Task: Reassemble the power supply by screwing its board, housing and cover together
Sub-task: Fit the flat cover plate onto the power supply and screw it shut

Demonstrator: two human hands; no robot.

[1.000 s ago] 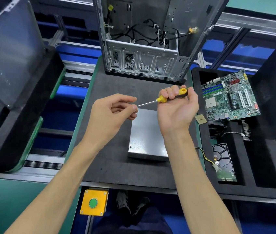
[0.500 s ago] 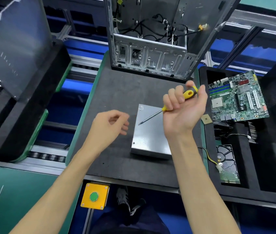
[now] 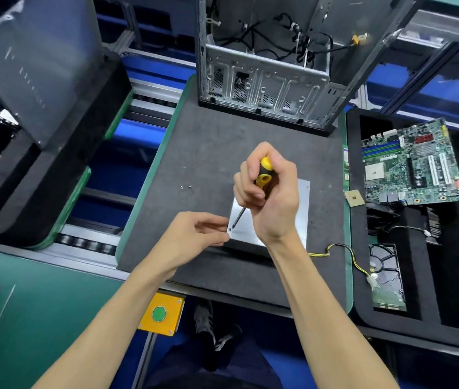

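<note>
The right hand [image 3: 269, 196] is squeezing the yellow screwdriver [image 3: 262, 175], its tip touching the 7 o'clock corner of the silver power supply [image 3: 302, 209], which is lying on the dark mat [image 3: 208, 141]. The left hand [image 3: 194, 237] is pinching that corner, fingers together.

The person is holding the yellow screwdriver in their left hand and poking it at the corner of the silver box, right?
Not quite. The head view shows the yellow screwdriver in the right hand, not the left. The left hand only has its fingers at the corner of the silver power supply box, where the tip points.
</note>
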